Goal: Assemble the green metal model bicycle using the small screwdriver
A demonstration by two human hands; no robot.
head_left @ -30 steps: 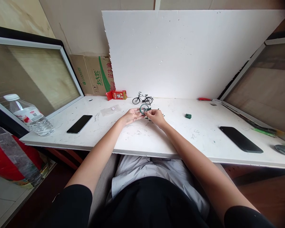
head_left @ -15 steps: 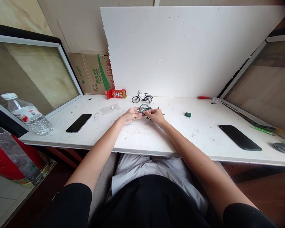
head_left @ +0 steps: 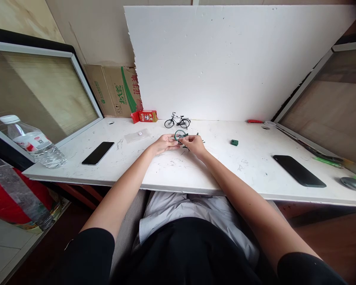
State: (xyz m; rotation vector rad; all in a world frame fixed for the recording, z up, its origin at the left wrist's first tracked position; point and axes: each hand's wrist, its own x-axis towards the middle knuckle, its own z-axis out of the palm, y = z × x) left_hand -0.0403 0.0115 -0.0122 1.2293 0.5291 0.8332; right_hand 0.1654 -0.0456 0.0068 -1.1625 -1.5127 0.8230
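Observation:
A green model bicycle [head_left: 180, 134] is between my two hands above the white table, one wheel upright and facing me. My left hand [head_left: 165, 144] grips it from the left, its fingers closed at the wheel's edge. From the right, my right hand [head_left: 193, 144] pinches it beside the wheel, thumb toward the wheel's lower part. Most of the frame is hidden behind my fingers, with small green ends sticking out past my right hand. Just behind stands a black model bicycle [head_left: 177, 120]. Apart to the right lies a small green block-like piece [head_left: 234, 142].
A phone [head_left: 98, 153] and a water bottle [head_left: 35, 142] are at the left; another phone [head_left: 299, 171] and a mouse [head_left: 354, 183] are at the right. A clear plastic bag [head_left: 137, 135], a red box [head_left: 147, 116] and a red object [head_left: 254, 121] lie farther back on the table [head_left: 178, 174].
The view has shifted very slightly. Both hands keep their hold on the green model bicycle in nearly the same place.

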